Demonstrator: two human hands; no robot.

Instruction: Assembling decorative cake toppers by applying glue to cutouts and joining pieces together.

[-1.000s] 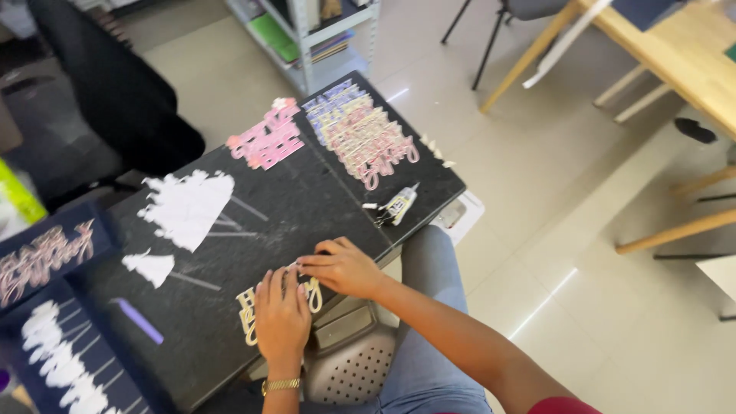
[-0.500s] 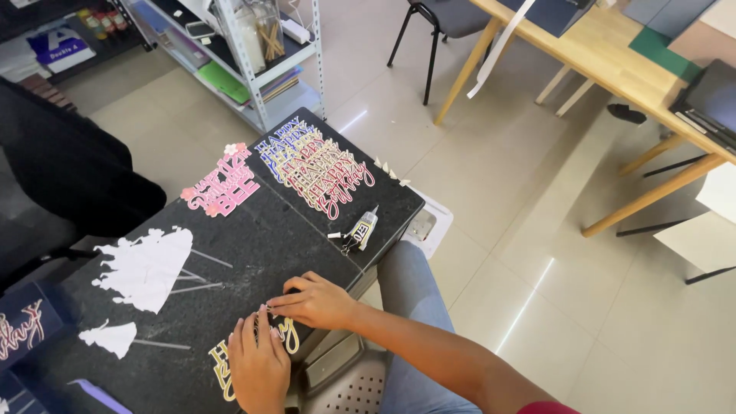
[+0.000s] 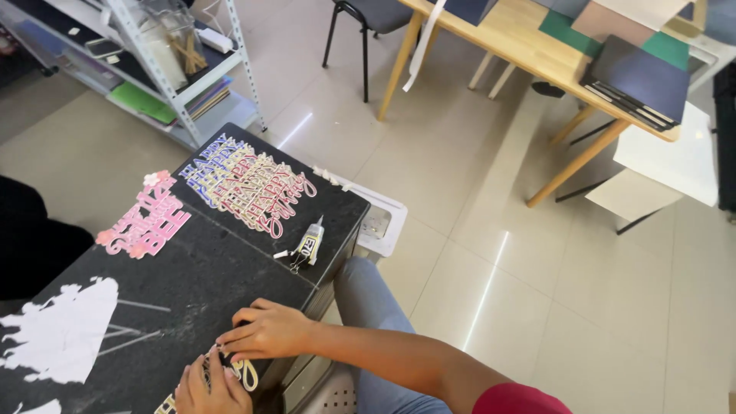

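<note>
My right hand rests on the near edge of a black work table, fingertips pinching a cream cut-out paper lettering piece. At the bottom edge of the view, my left hand presses on the same piece; it is partly cut off. A small glue tube with a metal clip lies beyond my right hand. Further back lie a row of coloured cut-out lettering pieces and a pink lettering piece. White silhouette cut-outs on sticks lie at the left.
A metal shelf unit stands behind the table. A white box sits on the floor by the table's right side. A wooden table with dark and green sheets and a chair stand at the back right. A dark-clothed person sits at left.
The view has swung to the right and up, so both hands now sit lower in the frame. Both hands stay on the cream lettering piece.
</note>
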